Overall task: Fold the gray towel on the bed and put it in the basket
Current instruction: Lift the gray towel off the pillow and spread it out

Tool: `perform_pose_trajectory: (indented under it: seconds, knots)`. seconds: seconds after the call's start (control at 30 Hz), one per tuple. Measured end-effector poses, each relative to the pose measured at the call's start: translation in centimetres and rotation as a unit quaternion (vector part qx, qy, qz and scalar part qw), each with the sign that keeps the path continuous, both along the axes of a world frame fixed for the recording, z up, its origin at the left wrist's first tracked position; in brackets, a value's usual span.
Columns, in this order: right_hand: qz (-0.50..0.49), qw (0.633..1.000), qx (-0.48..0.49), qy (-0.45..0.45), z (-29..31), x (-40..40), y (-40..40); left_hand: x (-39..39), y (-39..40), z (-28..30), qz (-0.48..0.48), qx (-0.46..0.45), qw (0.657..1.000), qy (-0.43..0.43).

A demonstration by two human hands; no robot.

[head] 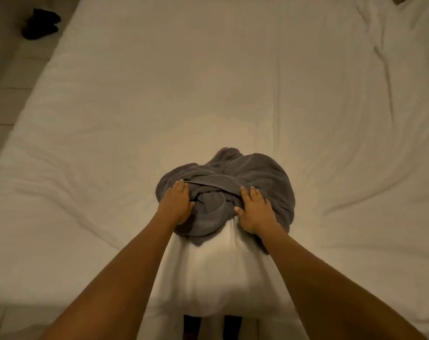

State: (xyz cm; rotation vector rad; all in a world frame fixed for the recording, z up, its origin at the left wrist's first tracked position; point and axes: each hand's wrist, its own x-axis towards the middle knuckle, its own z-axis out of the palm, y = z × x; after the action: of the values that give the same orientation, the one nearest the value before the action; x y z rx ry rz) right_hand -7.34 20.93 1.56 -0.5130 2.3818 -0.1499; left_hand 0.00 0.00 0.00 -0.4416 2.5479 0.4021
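Observation:
A gray towel (255,177) lies crumpled in a heap on the white bed (159,94), close to the near edge. My left hand (176,204) rests on the heap's left side, fingers together and curled over the cloth. My right hand (253,212) presses on the right side, its thumb tucked into a fold and its fingers spread over the fabric. Both hands have hold of the bunched towel. No basket shows in this view.
The white sheet is wrinkled at the far right (380,52). A dark object (40,23) lies on the floor to the left of the bed. The bed's near edge runs just under my forearms.

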Motion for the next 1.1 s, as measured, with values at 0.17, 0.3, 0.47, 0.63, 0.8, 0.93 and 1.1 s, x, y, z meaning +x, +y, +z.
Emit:
perform_pose_trajectory:
  seconds: [0.17, 0.3, 0.47, 0.63, 0.8, 0.93, 1.1]
  knots:
    - [0.049, 0.997, 0.019, 0.048, -3.6, -1.5, -2.1, -1.6, -1.4, -3.3, -0.017, -0.008, 1.000, 0.011]
    - [0.058, 0.996, 0.033, 0.063, -5.8, -2.6, -3.6, -2.4, -1.9, -5.6, -0.038, -0.014, 0.999, 0.031]
    - [0.054, 0.991, 0.042, 0.116, -7.7, -3.5, -4.7, -3.1, -2.8, -7.6, -0.035, -0.025, 0.996, 0.080]
    - [0.086, 0.987, 0.048, 0.128, -8.6, -4.0, -5.3, -3.4, -2.6, -8.7, -0.039, -0.039, 0.993, 0.104]
    - [0.084, 0.986, 0.007, 0.145, -8.8, -3.5, -4.7, -4.1, -2.0, -9.1, -0.057, -0.033, 0.989, 0.130]
    - [0.080, 0.988, -0.029, 0.132, -8.5, -2.9, -3.6, -4.8, -1.2, -9.0, -0.083, -0.038, 0.987, 0.130]
    - [0.075, 0.988, -0.076, 0.111, -8.5, -1.7, -2.4, -5.2, -0.8, -9.0, -0.092, -0.090, 0.988, 0.084]
